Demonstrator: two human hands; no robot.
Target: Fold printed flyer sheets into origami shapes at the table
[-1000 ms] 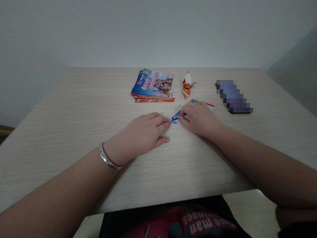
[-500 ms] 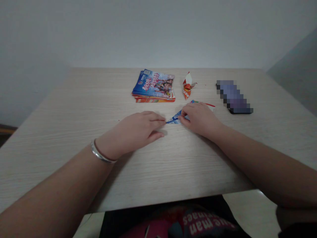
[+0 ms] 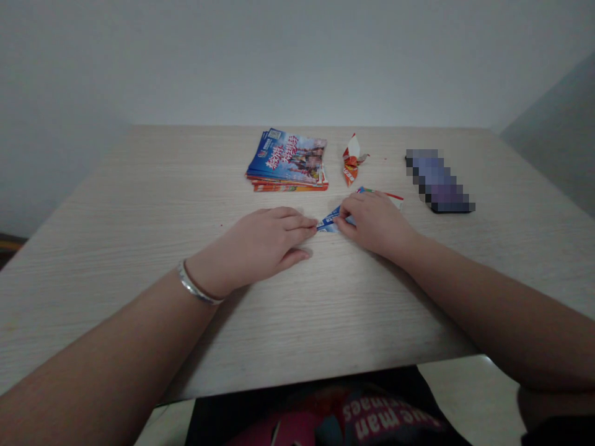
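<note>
A small sheet of blue printed paper (image 3: 330,220), folded to a narrow point at its left end, lies flat on the table. My right hand (image 3: 375,222) covers much of it, thumb and fingers bent together on the paper. Beyond the knuckles a white and red edge of the sheet shows. My left hand (image 3: 269,240), with a silver bangle at the wrist, rests palm down with fingers stretched out and thumb apart. Its fingertips touch the pointed left end of the paper.
Behind the hands sits a stack of printed leaflets (image 3: 289,162), blue on top. To its right stands an orange and white folded paper figure (image 3: 352,162). A dark phone (image 3: 437,181), blurred out, lies farther right on the pale wooden table (image 3: 153,186). A wall rises behind.
My left hand has slid slightly right, so its fingertips now cover the very tip of the folded paper. The right hand and the paper look unmoved.
</note>
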